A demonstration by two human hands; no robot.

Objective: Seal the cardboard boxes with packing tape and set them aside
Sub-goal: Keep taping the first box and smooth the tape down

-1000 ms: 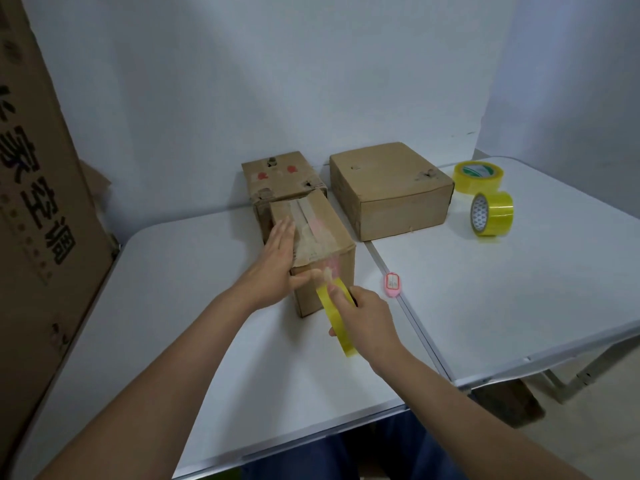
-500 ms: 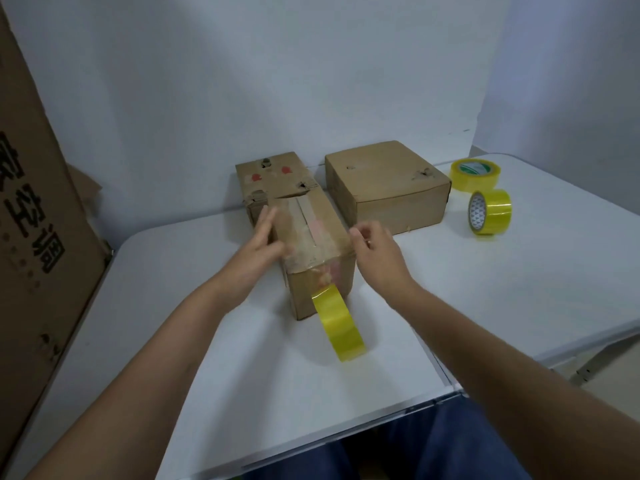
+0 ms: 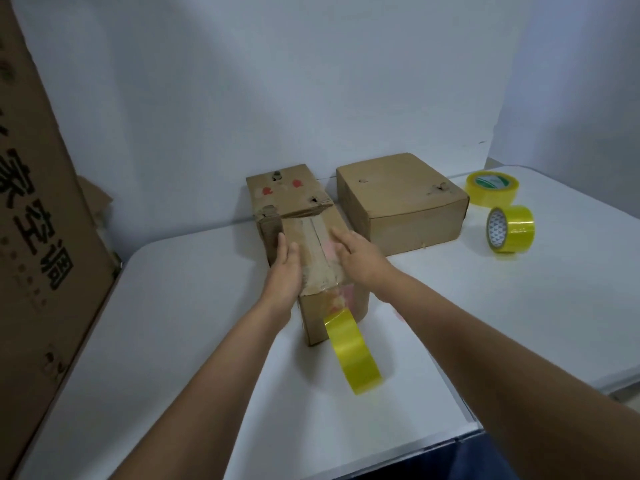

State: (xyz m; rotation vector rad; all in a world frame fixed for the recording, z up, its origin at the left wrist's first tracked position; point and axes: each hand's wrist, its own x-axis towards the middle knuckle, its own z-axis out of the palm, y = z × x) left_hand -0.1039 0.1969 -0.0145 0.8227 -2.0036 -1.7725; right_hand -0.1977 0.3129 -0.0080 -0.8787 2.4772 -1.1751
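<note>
Leaning in from the left edge, a large printed cardboard sheet is cut off by the frame, so you see only part of its lettering. Your left hand lies flat, fingers straight and together, against the left top edge of the narrow cardboard box; it hides that side wall. The box sits mid-table, worn, with old tape along its top seam and pinkish marks near the front. A yellow tape roll hangs off its front face by a strip, resting on the white table, with bare table around it towards you. Your right hand presses flat on the box's right top edge, fingers extended. Behind stands a second small box, touching the first; right of it a wider flat box. Further right, two tape rolls sit near the far table edge, one lying, one on edge.
</note>
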